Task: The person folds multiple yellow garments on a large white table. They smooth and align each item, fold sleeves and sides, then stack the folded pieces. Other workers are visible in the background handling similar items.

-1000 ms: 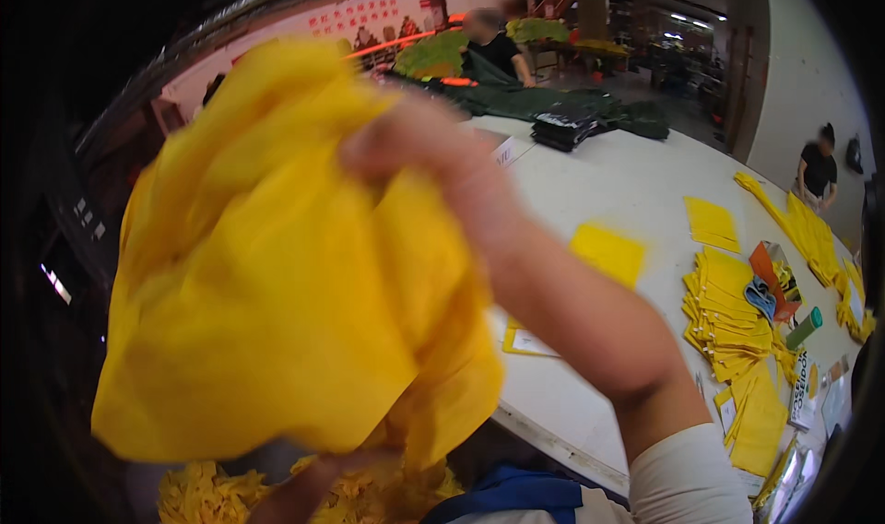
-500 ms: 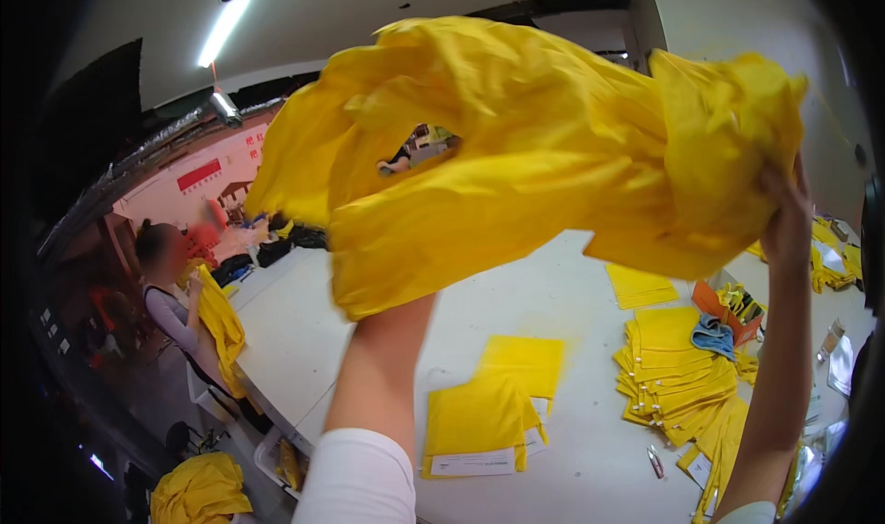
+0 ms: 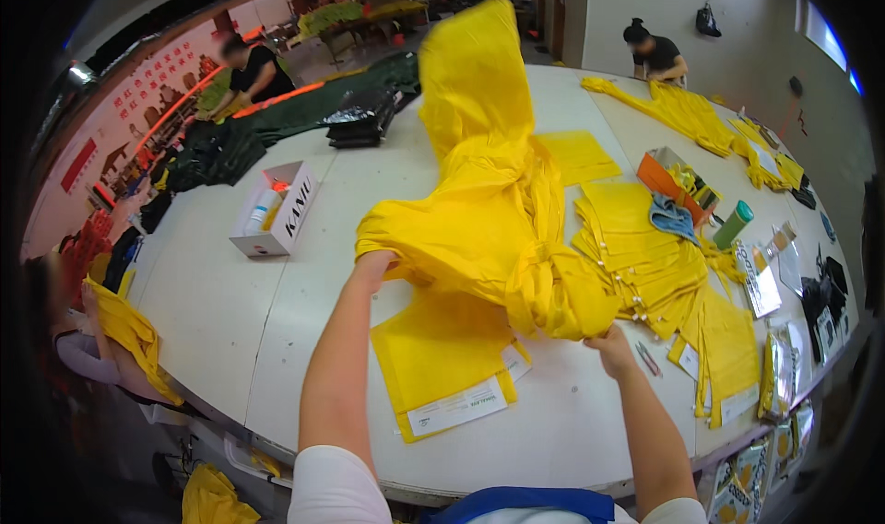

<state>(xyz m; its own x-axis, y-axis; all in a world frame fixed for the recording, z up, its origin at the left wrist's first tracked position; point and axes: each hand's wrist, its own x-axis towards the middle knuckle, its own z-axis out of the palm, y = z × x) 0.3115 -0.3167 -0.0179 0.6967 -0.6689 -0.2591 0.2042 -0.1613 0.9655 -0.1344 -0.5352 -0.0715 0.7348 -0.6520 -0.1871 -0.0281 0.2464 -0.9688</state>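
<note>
A large, loose yellow garment (image 3: 452, 224) of thin, smooth cloth hangs crumpled between my hands above the table. Its far end flares upward and is slightly blurred. My left hand (image 3: 376, 268) grips its left edge, with the fingertips partly covered by cloth. At the lower right, my right hand (image 3: 608, 347) is closed on a bunched edge. Beneath the garment lie flat yellow fabric pouches (image 3: 398, 358) with a white printed slip (image 3: 458, 410), partly covered by it. Whether the garment is a coat or trousers, I cannot tell.
To the right spreads a pile of yellow pouches (image 3: 613, 224) with a blue cloth (image 3: 672, 218) on it. Nearby are an orange box (image 3: 662, 181), a green bottle (image 3: 734, 224) and small snips (image 3: 649, 359). A white box (image 3: 293, 212) stands left. Several people work around the table.
Both hands have come down from high up to just above the table, bringing the yellow garment with them. The view now takes in more of the table and far room.
</note>
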